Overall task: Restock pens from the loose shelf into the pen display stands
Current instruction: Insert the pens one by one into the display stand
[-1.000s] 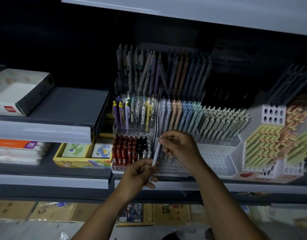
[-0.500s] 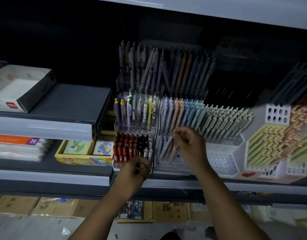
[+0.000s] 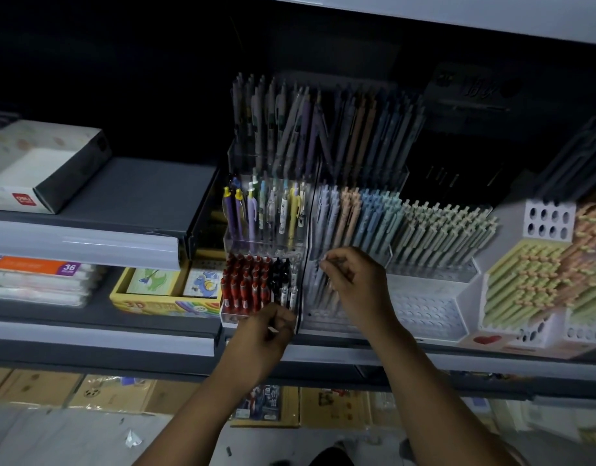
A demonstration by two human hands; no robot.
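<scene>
Your right hand (image 3: pixel 355 287) is raised in front of the clear tiered pen stand (image 3: pixel 348 260), with thumb and forefinger pinched on the top end of a pale pen (image 3: pixel 318 280) that stands slanted in the stand's near, lower tier. The pen's lower part sits among a few other pale pens in that tier, so you are closed on the pen while it rests in the stand.

Your left hand (image 3: pixel 266 334) is lower and to the left, at the near edge of the shelf (image 3: pixel 98 338), just in front of the small clear stand of red and black pens (image 3: pixel 256 284). Its fingers are curled around something small and pale that shows only as a sliver by the thumb; I cannot tell what it is, nor how firmly you hold it.

Behind your right hand, the middle tier holds dense rows of pastel pens (image 3: pixel 357 216) in lilac, peach and blue, and the far, top tier holds darker, taller pens (image 3: pixel 323 129). To the right stands a rack of pale green pens (image 3: pixel 441 233), with empty holes in its near part. Farther right is a white honeycomb stand (image 3: pixel 538 280) filled with yellow and orange pens.

To the left, a yellow box (image 3: pixel 162 297) lies on the shelf, and a white open carton (image 3: pixel 37 166) sits on the raised ledge above it.
</scene>
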